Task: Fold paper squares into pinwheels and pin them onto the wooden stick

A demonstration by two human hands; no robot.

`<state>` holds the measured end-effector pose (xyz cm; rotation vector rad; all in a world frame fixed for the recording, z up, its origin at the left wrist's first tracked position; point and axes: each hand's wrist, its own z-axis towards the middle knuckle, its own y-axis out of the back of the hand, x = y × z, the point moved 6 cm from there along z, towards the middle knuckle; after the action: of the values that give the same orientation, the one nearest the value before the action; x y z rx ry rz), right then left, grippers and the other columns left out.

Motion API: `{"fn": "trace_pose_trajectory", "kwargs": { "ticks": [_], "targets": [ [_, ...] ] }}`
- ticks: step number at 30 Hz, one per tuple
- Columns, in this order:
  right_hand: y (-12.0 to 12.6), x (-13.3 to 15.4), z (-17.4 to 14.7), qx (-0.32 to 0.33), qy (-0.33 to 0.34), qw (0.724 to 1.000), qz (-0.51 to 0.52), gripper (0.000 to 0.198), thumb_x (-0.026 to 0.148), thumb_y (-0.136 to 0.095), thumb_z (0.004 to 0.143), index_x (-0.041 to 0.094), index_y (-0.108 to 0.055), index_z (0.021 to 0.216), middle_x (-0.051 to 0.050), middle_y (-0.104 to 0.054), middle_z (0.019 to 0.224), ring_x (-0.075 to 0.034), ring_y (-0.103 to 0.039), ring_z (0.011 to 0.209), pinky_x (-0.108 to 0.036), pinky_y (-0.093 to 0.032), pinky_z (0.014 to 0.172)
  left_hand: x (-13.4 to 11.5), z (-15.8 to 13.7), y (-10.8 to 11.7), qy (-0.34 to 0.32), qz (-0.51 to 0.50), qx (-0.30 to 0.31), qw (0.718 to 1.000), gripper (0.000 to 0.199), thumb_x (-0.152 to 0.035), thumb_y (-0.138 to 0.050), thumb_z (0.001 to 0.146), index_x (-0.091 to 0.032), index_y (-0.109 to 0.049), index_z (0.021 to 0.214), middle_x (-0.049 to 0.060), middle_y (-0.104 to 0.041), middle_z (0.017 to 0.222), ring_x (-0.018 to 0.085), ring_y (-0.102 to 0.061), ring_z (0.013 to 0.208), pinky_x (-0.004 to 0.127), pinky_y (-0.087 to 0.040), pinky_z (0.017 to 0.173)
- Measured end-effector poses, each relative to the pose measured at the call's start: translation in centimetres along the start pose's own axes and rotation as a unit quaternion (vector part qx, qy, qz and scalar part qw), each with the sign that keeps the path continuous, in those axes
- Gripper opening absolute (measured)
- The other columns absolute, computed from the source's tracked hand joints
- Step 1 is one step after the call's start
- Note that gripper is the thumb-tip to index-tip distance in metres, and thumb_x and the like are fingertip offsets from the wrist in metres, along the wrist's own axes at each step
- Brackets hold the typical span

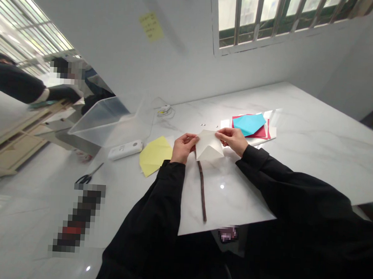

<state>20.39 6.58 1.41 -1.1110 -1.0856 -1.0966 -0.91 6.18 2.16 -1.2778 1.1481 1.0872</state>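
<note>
A cream paper envelope [209, 144] is held up over the table between my two hands. My left hand [183, 147] pinches its left edge between thumb and fingers. At its upper right corner, my right hand [233, 139] is closed on the paper in the same way. Below the envelope a thin brown stick [202, 191] lies on the tabletop, pointing toward me; its far end is hidden behind the paper. Just left of my left hand lies a yellow envelope [155, 156]. Beyond my right hand is a pile with a blue envelope [249, 124] on top of red paper [260, 132].
A white oblong device [125, 149] and scissors [88, 175] lie to the left, near a clear plastic bin [102, 121]. A coiled cable [165, 109] is by the wall. A yellow note [151, 27] sticks to the wall. Another person's dark sleeve [16, 80] shows far left.
</note>
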Motion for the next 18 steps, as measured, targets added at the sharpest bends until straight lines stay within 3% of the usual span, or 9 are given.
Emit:
{"fn": "trace_pose_trajectory", "kwargs": {
  "ticks": [9, 18],
  "targets": [
    [0.67, -0.38, 0.16, -0.033, -0.012, 0.999, 0.027, 0.047, 0.055, -0.088, 0.065, 0.018, -0.070, 0.088, 0.004, -0.059, 0.062, -0.009, -0.050, 0.054, -0.023, -0.045, 0.049, 0.26, 0.16, 0.21, 0.026, -0.035, 0.007, 0.999, 0.048, -0.041, -0.096, 0.057, -0.019, -0.075, 0.094, 0.002, -0.075, 0.087, 0.011, -0.067, 0.073, 0.023, -0.054, 0.070],
    [0.31, -0.10, -0.14, -0.006, -0.056, 0.997, 0.061, 0.037, 0.039, -0.090, 0.067, 0.019, -0.067, 0.087, 0.003, -0.063, 0.070, -0.009, -0.055, 0.061, -0.022, -0.051, 0.055, -0.13, 0.58, 0.60, -0.046, 0.047, -0.027, 0.997, 0.041, -0.039, -0.094, 0.057, -0.016, -0.073, 0.082, 0.001, -0.072, 0.077, 0.011, -0.064, 0.069, 0.024, -0.054, 0.069]
  ]
}}
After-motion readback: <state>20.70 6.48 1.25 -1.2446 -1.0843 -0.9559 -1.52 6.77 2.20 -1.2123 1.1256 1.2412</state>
